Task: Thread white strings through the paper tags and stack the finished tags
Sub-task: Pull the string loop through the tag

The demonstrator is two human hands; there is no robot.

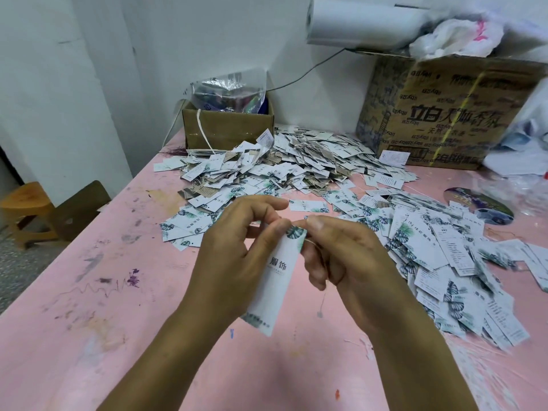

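left hand pinching paper tag, right hand pinching string

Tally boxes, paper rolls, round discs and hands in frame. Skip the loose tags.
Cardboard boxes: 2, small box, large box
White paper roll: 1
Round disc: 1
Hands: 2, left hand grips a tag, right hand pinches the string at its top
Total: 6

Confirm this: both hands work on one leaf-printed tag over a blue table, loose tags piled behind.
Not quite: the head view shows the table is pink, not blue. The left hand and right hand do work on one leaf-printed tag over it, loose tags piled behind.
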